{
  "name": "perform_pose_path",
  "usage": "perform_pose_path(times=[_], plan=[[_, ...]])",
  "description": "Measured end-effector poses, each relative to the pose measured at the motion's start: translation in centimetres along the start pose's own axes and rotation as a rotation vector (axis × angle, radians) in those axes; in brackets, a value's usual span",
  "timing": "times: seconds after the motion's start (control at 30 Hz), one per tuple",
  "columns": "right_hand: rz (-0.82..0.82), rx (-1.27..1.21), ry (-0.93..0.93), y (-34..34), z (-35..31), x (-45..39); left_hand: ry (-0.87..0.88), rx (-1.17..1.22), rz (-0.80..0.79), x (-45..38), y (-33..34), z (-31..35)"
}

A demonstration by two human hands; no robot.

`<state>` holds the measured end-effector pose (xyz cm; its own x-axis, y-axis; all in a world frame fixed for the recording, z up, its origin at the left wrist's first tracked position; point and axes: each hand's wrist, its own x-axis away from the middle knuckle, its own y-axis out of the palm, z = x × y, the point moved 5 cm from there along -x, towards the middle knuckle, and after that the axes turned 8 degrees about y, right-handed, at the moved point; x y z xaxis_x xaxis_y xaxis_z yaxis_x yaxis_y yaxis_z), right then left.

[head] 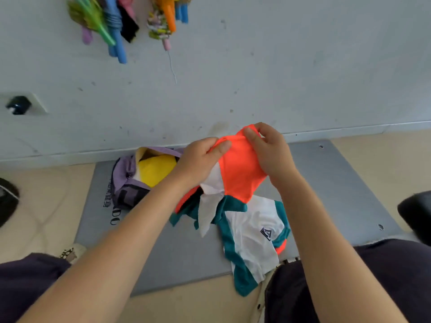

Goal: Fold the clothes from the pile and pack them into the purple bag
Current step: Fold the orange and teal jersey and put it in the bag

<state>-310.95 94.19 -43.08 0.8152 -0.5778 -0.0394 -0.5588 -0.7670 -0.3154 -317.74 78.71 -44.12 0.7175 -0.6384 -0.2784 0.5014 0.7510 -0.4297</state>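
Both hands meet at centre frame, holding an orange garment (240, 169) up above the mat (163, 252). The left hand (198, 162) grips its left upper edge, thumb laid over the front and fingers curled behind the cloth. The right hand (268, 150) pinches the top right corner, fingers bent round the fabric. The garment hangs between and below the hands, its long axis running from the upper right down toward the lower left, with a white panel (213, 178) showing under the left hand.

Just below the hands, a white and teal shirt (251, 236) lies spread on the mat, its length running from the centre down toward the lower middle of the frame; a dark badge (266, 233) sits on its chest. A bit of orange (281, 246) peeks out at its right edge.

Left of the hands, the purple bag (126, 180) lies on the mat against the wall (256, 78), its mouth open toward the camera. Inside it a yellow item (158, 170) fills the opening.

The grey mat lies on a beige floor (35, 206) and carries dark lettering by the bag. In the upper left, colourful things (116, 22) hang on the wall. The person's dark-clad knees (384, 276) fill the lower corners.
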Motion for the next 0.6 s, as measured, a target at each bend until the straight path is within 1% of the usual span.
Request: perform_pose_path(times=[0.07, 0.13, 0.17, 0.23, 0.3, 0.33, 0.4, 0.5, 0.53, 0.6], plan=[[-0.019, -0.021, -0.050, 0.5, -2.7, 1.1, 0.065, -0.019, 0.070, 0.3, -2.6, 3.1], [-0.099, -0.108, -0.049, 1.0, -4.9, 2.1, 0.113, 0.007, 0.132, 0.7, -5.0, 5.5], [-0.178, -0.141, -0.039, 1.5, -5.8, 2.6, 0.130, 0.029, 0.172, 0.9, -6.1, 6.3], [-0.430, -0.131, -0.023, 3.1, -6.8, 4.1, 0.140, 0.050, 0.258, 1.4, -8.1, 7.1], [-0.679, 0.049, -0.001, 5.5, -5.8, 6.1, 0.130, 0.028, 0.305, 2.2, -9.3, 6.9], [-0.752, 0.169, 0.026, 6.5, -4.8, 7.0, 0.118, 0.007, 0.300, 2.7, -9.6, 6.5], [-0.825, 0.344, 0.084, 7.8, -2.6, 8.2, 0.086, -0.032, 0.257, 3.8, -9.6, 5.2], [-0.920, 0.433, 0.111, 8.6, -0.5, 8.8, 0.025, -0.102, 0.215, 5.3, -9.6, 2.5], [-0.925, 0.439, 0.123, 8.7, 0.1, 8.7, -0.016, -0.116, 0.211, 5.9, -9.6, 1.3], [-0.860, 0.361, 0.141, 8.6, 0.9, 8.5, -0.098, -0.211, 0.188, 6.8, -9.5, -0.7]])
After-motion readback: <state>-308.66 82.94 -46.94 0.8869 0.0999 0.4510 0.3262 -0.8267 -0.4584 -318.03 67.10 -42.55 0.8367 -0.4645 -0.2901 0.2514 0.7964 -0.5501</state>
